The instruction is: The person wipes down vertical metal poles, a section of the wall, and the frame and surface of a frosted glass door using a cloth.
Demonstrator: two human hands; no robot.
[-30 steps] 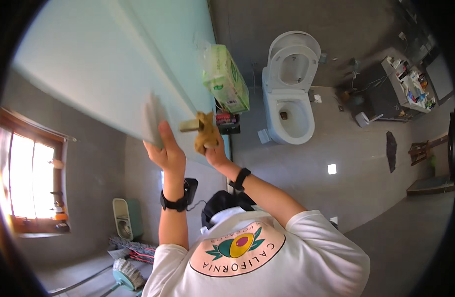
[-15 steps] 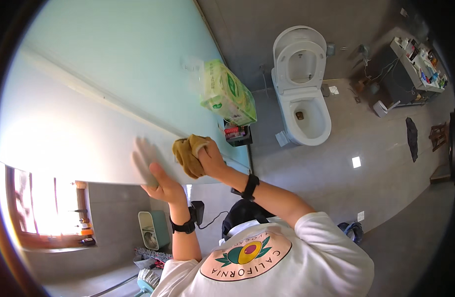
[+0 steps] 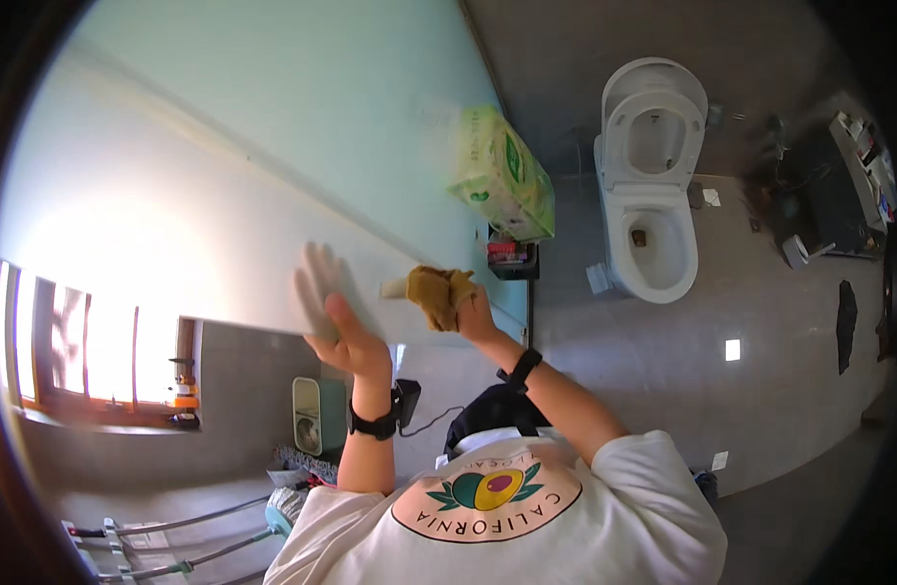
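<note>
Cloth (image 3: 440,295), mustard-brown & bunched up, sits at the front of the frosted glass panel (image 3: 370,185) near its lower edge, & hides most of the R hand's (image 3: 478,316) fingers. They're closed round the wad; fingertips out of sight, so exact curl can't be told. Pale bar (image 3: 395,290) pokes out L of cloth, prob. a door handle; rest of it is covered.

L hand (image 3: 349,343) has the panel's edge btwn thumb & fingers: thumb on near side, up & in plain view, long fingers straight, slightly apart, seen only as pale blurs thru the glass. Can't tell how firm the hold is.

Both forearms come up from below. L one near vertical, palm twd panel; R one slants up-left from a bent elbow, wrist abt straight, w/ black wristband (image 3: 519,368).

Window (image 3: 107,356) at far L is washed out by glare, partly cut by panel. Counter (image 3: 866,161) at far R runs into dark lens rim; items on it too small to ID. Toilet (image 3: 653,187), lid & seat up, fully visible.
</note>
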